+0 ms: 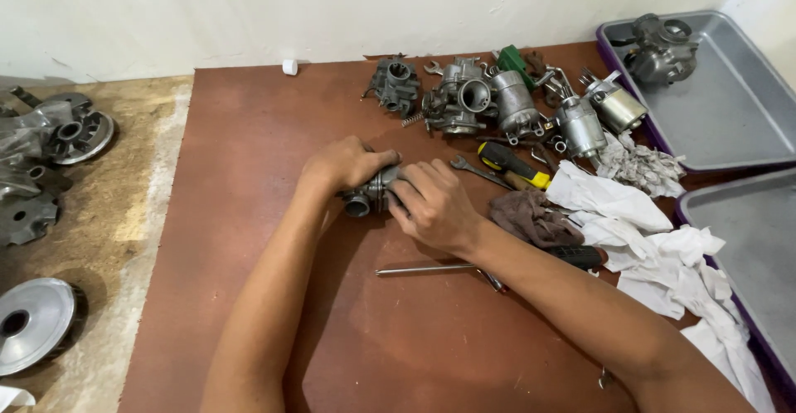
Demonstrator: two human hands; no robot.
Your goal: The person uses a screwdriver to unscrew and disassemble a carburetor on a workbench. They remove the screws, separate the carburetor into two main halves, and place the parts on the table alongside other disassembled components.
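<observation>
Head view: a small grey metal carburetor sits near the middle of a brown board, gripped from both sides by the left hand and right hand. Just behind the carburetor lie more carburetor bodies; to its right, a yellow-handled screwdriver and white rags.

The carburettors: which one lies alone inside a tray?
The grey carburettor in the far-right metal tray. The others lie on the brown board, and one is held by both hands.
</observation>
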